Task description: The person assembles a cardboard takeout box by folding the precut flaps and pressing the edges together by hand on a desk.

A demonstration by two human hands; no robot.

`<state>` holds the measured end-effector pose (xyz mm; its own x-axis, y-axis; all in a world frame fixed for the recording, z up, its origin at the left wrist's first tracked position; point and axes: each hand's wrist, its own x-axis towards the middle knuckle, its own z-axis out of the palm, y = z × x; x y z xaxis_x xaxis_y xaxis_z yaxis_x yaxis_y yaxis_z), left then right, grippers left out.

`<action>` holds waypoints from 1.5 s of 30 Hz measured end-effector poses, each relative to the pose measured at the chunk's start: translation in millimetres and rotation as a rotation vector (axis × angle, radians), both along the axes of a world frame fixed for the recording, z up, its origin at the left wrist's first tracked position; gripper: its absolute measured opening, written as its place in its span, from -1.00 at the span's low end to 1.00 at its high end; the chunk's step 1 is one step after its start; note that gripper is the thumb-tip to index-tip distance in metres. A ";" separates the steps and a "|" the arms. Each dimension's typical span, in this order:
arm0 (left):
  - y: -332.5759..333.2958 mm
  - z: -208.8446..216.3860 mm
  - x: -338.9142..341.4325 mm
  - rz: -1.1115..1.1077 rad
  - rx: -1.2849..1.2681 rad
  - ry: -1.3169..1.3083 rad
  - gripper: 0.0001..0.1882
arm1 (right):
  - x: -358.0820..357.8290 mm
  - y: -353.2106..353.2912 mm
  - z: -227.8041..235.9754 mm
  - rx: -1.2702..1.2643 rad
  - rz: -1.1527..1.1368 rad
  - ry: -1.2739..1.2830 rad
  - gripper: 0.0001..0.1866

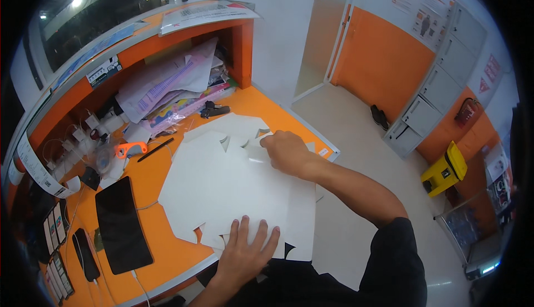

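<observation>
A large white cardboard sheet [222,173] with angled corners and cut notches lies flat on the orange desk [183,254], its right side reaching past the desk edge. My left hand [245,254] rests on its near edge, palm down with fingers spread. Toward the sheet's far right side, my right hand [286,154] is closed, fingers curled down by a notch near a narrow pale strip. What those fingers grip, if anything, is hidden beneath them.
Left of the sheet lie a black tablet [123,226], a black phone [85,254], a black pen [156,149] and an orange tape dispenser [131,150]. Plastic packages [167,90] fill the shelf. A yellow bin [445,169] and grey lockers [442,87] stand at right.
</observation>
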<state>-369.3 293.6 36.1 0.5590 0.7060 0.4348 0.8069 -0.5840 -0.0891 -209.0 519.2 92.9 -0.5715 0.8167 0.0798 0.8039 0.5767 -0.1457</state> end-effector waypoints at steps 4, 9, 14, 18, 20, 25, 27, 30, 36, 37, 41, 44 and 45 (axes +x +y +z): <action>1.8 0.1 2.0 -0.008 0.021 -0.021 -0.63 | -11.1 -25.3 -16.0 0.090 -0.008 -0.170 -0.77; -2.5 -2.4 2.8 0.019 0.017 -0.067 -0.65 | -9.3 -71.5 -4.9 0.150 0.155 -0.119 -0.63; -5.8 1.7 6.4 0.013 0.009 -0.046 -0.63 | 5.4 -76.8 -25.9 0.267 0.239 -0.257 -0.51; -10.4 5.2 -8.0 -0.005 0.000 0.030 -0.59 | -5.6 -64.3 19.0 -0.184 0.172 -0.294 -0.56; -14.3 8.6 -12.9 -0.004 -0.046 -0.002 -0.56 | -1.0 -63.2 23.5 -0.165 0.167 -0.260 -0.59; -5.8 26.0 -18.0 -0.094 -0.189 -0.022 -0.54 | 13.0 -57.0 -21.4 0.124 0.275 -0.090 -0.63; 10.8 39.7 -25.1 -0.163 -0.312 -0.052 -0.59 | 12.8 -57.5 -19.9 0.056 0.288 -0.033 -0.62; 48.4 76.6 -27.3 -0.257 -0.689 -0.043 -0.76 | 20.7 -59.3 -27.5 0.091 0.309 0.000 -0.61; 141.5 92.1 -6.4 -0.098 -1.457 0.122 -0.80 | 29.4 -58.3 -34.9 0.097 0.324 0.135 -0.61; 146.1 83.7 -7.5 -0.114 -1.466 0.083 -0.77 | 29.5 -59.9 -33.5 0.091 0.328 0.158 -0.62; 150.7 70.9 -11.1 -0.134 -1.476 -0.012 -0.67 | 30.0 -65.9 -30.2 0.052 0.336 0.207 -0.57; 140.1 73.1 -17.6 -0.001 -1.459 -0.093 -0.52 | 38.9 -58.6 -14.5 -0.127 0.403 0.356 -0.38; 137.5 75.1 -20.7 0.062 -1.445 -0.129 -0.46 | 43.0 -53.4 -5.5 -0.259 0.408 0.353 -0.29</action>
<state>-390.0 431.1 111.2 0.5244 0.5841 -0.6195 0.7904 -0.0634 0.6093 -166.0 465.8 87.4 -0.8181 0.5555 0.1490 0.4028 0.7384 -0.5409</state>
